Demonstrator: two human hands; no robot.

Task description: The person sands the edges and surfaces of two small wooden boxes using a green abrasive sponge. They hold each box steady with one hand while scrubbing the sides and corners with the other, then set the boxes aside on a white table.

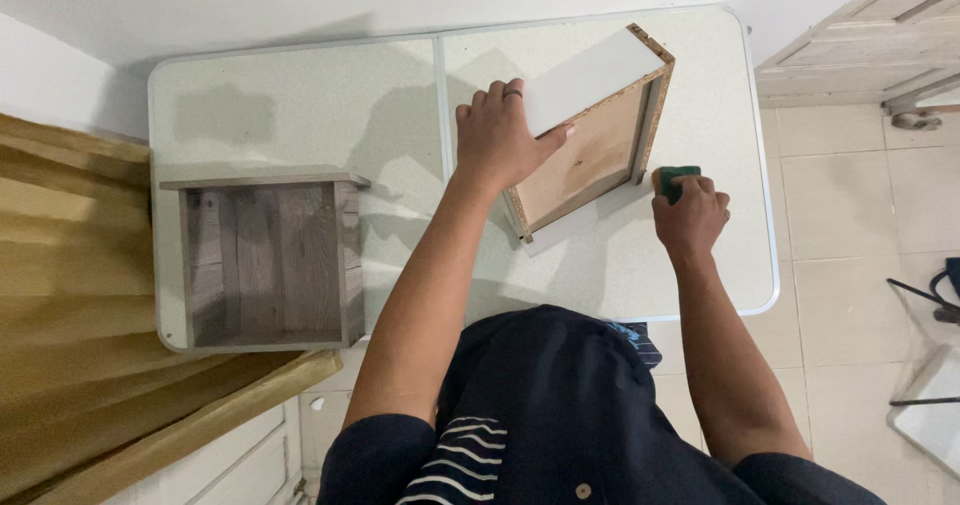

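Note:
A small drawer box (592,150) with a white panel and a pale wooden bottom stands tilted on its edge on the white folding table (300,105). My left hand (500,137) grips its white top panel and steadies it. My right hand (688,215) holds a green sponge (678,178) pressed against the drawer's lower right corner.
A second, grey wood-grain drawer (268,260) lies open side up at the table's left front. Tan boards (90,295) lean at the left. A wooden door (870,35) is at the upper right, and a dark metal frame (925,345) stands on the tiled floor at the right.

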